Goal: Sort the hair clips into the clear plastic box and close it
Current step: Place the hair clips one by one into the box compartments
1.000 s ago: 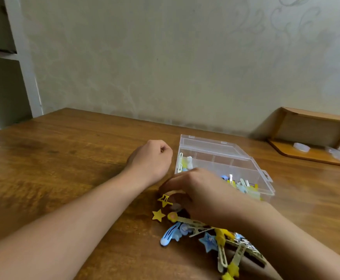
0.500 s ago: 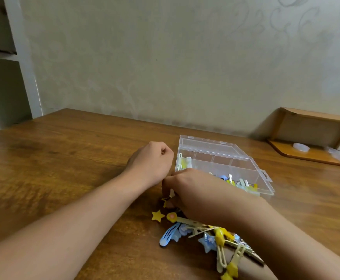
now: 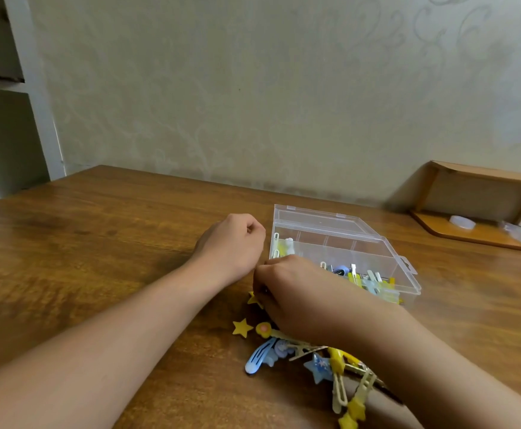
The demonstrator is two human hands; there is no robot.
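Note:
A clear plastic box (image 3: 377,239) with divided compartments stands on the wooden table (image 3: 98,243); several yellow, white and blue hair clips lie in it. My left hand (image 3: 231,246) is a closed fist resting on the table just left of the box, with nothing visible in it. My right hand (image 3: 302,292) is curled over the near left corner of the box, its fingertips pinching a yellow star hair clip (image 3: 254,299) that peeks out beneath them. A pile of loose hair clips (image 3: 318,366) lies under and in front of my right wrist, with a blue snap clip (image 3: 260,357) and a yellow star (image 3: 242,328).
A small wooden shelf (image 3: 476,205) stands against the wall at the back right, with a round clear lid (image 3: 462,222) on its base. A white shelf unit (image 3: 33,88) rises at the far left. The wall runs close behind the table.
My right hand has slid up and left from the pile and curled its fingers tighter over the yellow star clip. My left fist has stayed in place.

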